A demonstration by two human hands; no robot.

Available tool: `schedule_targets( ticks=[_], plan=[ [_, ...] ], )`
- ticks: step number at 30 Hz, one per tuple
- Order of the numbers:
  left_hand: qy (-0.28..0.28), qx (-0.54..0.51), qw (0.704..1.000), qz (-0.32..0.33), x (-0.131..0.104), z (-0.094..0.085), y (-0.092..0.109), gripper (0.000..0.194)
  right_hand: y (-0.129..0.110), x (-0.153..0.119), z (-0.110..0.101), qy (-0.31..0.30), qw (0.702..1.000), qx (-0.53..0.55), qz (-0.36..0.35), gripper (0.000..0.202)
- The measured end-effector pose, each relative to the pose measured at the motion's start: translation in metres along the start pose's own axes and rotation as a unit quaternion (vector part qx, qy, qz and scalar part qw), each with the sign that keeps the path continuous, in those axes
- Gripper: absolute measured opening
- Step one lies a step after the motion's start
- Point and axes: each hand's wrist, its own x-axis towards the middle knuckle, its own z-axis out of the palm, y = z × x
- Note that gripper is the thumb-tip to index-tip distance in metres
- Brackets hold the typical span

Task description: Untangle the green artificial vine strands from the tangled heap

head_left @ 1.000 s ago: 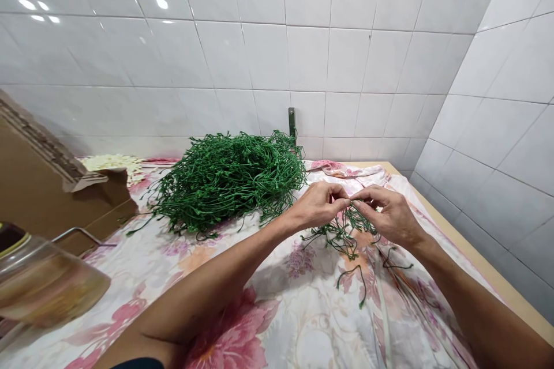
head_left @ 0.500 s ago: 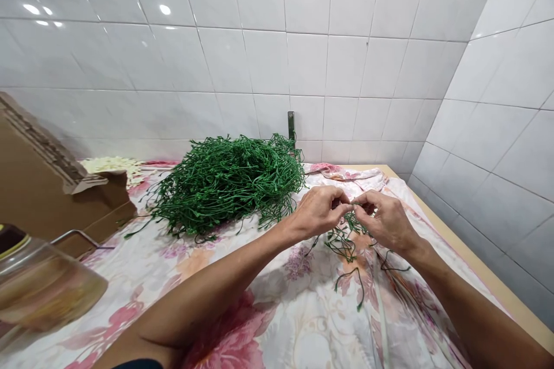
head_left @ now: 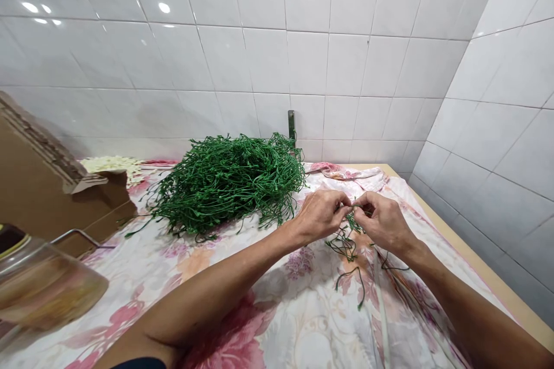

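Pinching green stem (head_left: 354, 207), both hands (head_left: 321, 216) (head_left: 385, 221) close

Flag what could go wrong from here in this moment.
The left hand and right hand seem to pinch a mostly hidden green stem between them; so slight a hold could slip. Loose stems just below might snag or be brushed aside. The green pile looks tangled, so pulling from it could drag extra strands along.

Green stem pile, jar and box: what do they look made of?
Green stem pile: probably plastic, given its uniform colour and slight sheen. Jar: glass or clear plastic, glossy; its wall is see-through. Box: matte brown corrugated cardboard, judging by the layered, ragged edge.
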Motion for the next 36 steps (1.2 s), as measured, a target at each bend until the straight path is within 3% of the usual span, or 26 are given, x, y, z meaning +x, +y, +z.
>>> schedule_targets(
  ticks=[7,11,14,17,22,26,29,32,36],
  plan=[
    [-0.007,0.008,1.0,0.011,0.0,0.002,-0.005,0.017,0.006,-0.004,0.011,0.019,0.996,-0.057,-0.072,0.009],
    [-0.016,0.027,0.999,0.022,-0.002,0.001,0.0,0.018,0.017,0.002,0.012,0.043,0.977,-0.157,-0.138,0.011],
    [-0.003,-0.017,0.999,0.035,-0.002,-0.003,0.006,0.016,0.027,0.01,0.003,0.086,0.972,-0.192,-0.104,0.011],
    [0.003,-0.138,0.99,-0.039,0.004,-0.008,0.004,0.017,0.034,0.016,-0.007,0.094,0.983,-0.145,-0.056,0.012],
    [-0.038,-0.348,0.923,-0.162,0.015,-0.012,-0.012,0.032,0.033,0.016,-0.013,0.058,0.993,-0.097,-0.022,0.021],
    [-0.026,-0.415,0.882,-0.221,0.018,-0.012,-0.018,0.035,0.025,0.014,-0.012,0.063,0.994,-0.082,-0.028,0.022],
    [-0.016,-0.432,0.873,-0.225,0.017,-0.01,-0.018,0.038,0.015,0.011,-0.006,0.049,0.998,0.026,-0.004,0.024],
    [-0.012,-0.435,0.879,-0.195,0.016,-0.006,-0.016,0.041,0.008,0.006,0.005,-0.02,0.987,0.156,0.022,0.03],
    [-0.02,-0.42,0.889,-0.181,0.015,-0.003,-0.011,0.042,0.01,0.004,0.015,-0.03,0.975,0.214,0.057,0.034]
  ],
)
